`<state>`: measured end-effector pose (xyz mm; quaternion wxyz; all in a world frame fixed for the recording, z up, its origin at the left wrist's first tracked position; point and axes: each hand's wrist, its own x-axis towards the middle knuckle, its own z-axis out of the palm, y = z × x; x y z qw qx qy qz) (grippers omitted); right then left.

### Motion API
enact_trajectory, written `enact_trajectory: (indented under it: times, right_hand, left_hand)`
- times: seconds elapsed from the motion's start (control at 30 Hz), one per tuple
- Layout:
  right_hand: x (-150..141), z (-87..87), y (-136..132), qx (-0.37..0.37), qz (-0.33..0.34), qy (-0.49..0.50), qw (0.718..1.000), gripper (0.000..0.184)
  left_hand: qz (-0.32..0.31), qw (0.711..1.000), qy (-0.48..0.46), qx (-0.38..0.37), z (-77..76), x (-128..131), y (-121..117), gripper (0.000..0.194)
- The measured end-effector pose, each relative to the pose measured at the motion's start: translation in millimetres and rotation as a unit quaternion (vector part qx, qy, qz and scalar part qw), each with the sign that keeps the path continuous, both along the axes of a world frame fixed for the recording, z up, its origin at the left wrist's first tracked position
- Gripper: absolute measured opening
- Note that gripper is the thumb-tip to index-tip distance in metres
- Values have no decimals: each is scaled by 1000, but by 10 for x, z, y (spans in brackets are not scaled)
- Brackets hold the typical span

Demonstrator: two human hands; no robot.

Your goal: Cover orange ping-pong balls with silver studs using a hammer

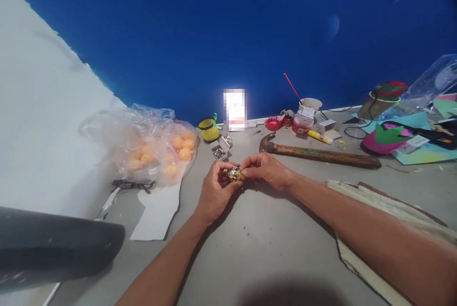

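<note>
Between the fingers and thumb of my left hand [218, 191] is a small round ball [234, 173] with shiny silver and gold-yellow patches on its surface. My right hand [266, 171] is closed in a pinch at the ball's right side, fingertips touching or nearly touching it. Whatever those fingertips pinch is too small to make out. Just beyond the hands stands a small open box [219, 151] of shiny metal bits that look like thumbtacks. A claw hammer [317, 154] with a worn wooden handle lies past my right hand.
Plastic bags of orange balls [143, 156] lie left, above glasses [134, 185] and white paper [157, 215]. Along the blue wall are a yellow-green pot [209, 128], a paint cup with a brush [310, 104] and a glue tube [320, 136]. A folded cloth [360, 268] lies under my right forearm.
</note>
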<state>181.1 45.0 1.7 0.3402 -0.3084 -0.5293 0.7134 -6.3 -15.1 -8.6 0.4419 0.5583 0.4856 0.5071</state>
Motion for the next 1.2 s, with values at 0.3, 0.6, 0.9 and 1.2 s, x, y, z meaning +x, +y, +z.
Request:
enact_trajectory:
  times: [0.3, 0.6, 0.9, 1.2]
  right_hand:
    - [41, 34, 17, 4, 25, -13, 1000, 31]
    - [36, 68, 4, 13, 10, -44, 999, 23]
    - [-11, 88, -44, -30, -8, -36, 999, 18]
    - [-102, 72, -150, 27, -78, -87, 993, 6]
  left_hand:
    - [-9, 1000, 0, -7, 36, 20, -22, 39]
    - [12, 997, 76, 22, 61, 20, -40, 33]
    - [14, 985, 155, 70, 44, 7, -42, 28]
    - [40, 978, 187, 88, -10, 44, -44, 20]
